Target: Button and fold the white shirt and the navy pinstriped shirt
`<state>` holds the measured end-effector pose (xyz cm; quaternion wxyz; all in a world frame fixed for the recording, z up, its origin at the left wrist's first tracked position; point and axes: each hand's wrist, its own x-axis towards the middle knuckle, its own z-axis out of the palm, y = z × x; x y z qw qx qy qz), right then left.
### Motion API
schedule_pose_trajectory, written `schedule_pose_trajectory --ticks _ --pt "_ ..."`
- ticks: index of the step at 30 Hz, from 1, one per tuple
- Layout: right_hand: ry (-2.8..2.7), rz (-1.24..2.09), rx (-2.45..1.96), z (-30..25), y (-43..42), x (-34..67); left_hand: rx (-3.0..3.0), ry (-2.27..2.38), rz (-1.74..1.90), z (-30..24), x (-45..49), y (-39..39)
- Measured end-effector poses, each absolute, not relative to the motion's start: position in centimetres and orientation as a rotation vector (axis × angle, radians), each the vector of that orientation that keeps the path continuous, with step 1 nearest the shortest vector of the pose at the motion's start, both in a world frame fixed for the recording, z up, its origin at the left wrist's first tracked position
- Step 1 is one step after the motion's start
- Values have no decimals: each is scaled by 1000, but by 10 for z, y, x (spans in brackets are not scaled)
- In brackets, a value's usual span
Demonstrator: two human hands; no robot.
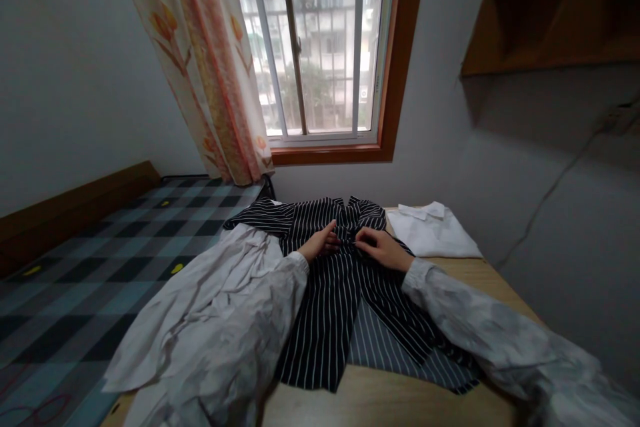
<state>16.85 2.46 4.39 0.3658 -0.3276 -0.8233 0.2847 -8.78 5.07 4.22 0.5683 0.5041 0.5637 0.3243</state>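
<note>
striped shirt (330,307), black with thin white lines, lay front-up on the wooden table (400,400) below the window (315,40) as i watched the head feed. its long axis ran straight away from the wearer, collar at the far end toward the wall, hem at the near end, where the two front panels fell apart and showed a paler striped lining.

both hands met on the shirt's centre line, just short of the collar. the left hand (320,242) rested on the left front panel with its thumb raised and its fingers curled down into the cloth. the right hand (381,248) sat just beside it on the right panel, knuckles up, fingertips drawn tight together on the edge of the opening. each looked closed on a pinch of fabric, though the fingertips themselves were too small for me to read finely. neither hand was nearer than the other, and the seam lay directly between them.

both forearms, in loose pale sleeves, reached forward and angled inward, wrists low against the cloth.

a folded white shirt (433,230) lay to the right, near the striped collar. a checked bed (100,260) stood to the left, under a floral curtain (215,67).
</note>
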Motion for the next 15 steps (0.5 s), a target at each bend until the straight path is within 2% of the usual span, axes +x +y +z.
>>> schedule_pose_trajectory --ticks 3,6,10,15 --pt "-2230 944 -685 38 12 151 1187 1359 725 32 -80 52" --pt "-2228 987 -665 36 15 154 1255 1360 750 23 -78 48" --pt "-2130 871 -804 31 43 175 1330 1316 746 20 -77 43" --pt "-2055 521 -996 4 94 210 1451 1305 693 25 -82 40"
